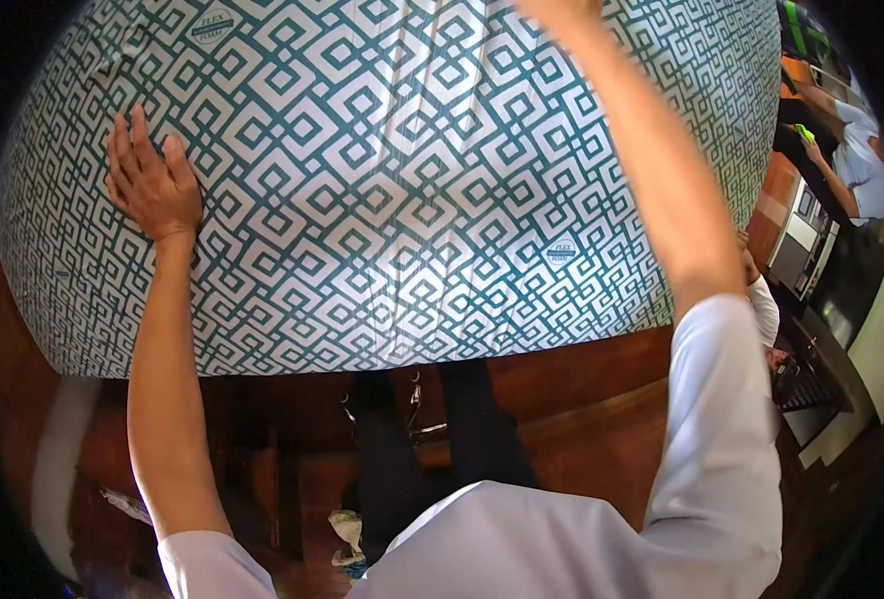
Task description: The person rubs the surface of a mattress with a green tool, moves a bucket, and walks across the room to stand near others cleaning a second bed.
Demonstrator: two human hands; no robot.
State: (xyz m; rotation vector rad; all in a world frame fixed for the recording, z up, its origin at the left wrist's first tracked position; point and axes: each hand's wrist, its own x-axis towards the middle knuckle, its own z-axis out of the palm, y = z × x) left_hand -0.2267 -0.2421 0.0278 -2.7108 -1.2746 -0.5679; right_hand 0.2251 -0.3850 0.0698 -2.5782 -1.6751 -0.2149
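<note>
Large mattress [362, 190], teal-and-white maze pattern, lying across the wearer's front, in reach of both arms. Its near edge bows outward toward the wearer's body.

Left hand [152, 190]: palm down on the cover, fingers wide, toward the mattress's left edge and well in from the near edge. Nothing gripped. Right hand [567, 8]: farther from the near edge, right of the middle, arm stretched long over the cover. Blurred and cut off by the top of the view; cannot tell whether the fingers are spread, curled or holding the cover. The two hands are well apart, the patterned face between them.

Round maker's label [211, 26] right of the left hand and farther from the near edge; second label [562, 251] nearer that edge, left of the right forearm. Shiny creases [392, 150] run through the middle toward the near edge.

Hidden: the mattress's far edge, out of view, and whatever carries it. Below the near edge, dark-clad legs [392, 439] in shadow; a crumpled pale thing [347, 529] beside them, hard to make out.

Room: a gap of reddish-brown floor [601, 429] between near edge and torso. Right side tighter: another person's hand [748, 262] close by the mattress's right edge, and beyond it a co-worker [861, 165] with a bright green item [806, 133].
</note>
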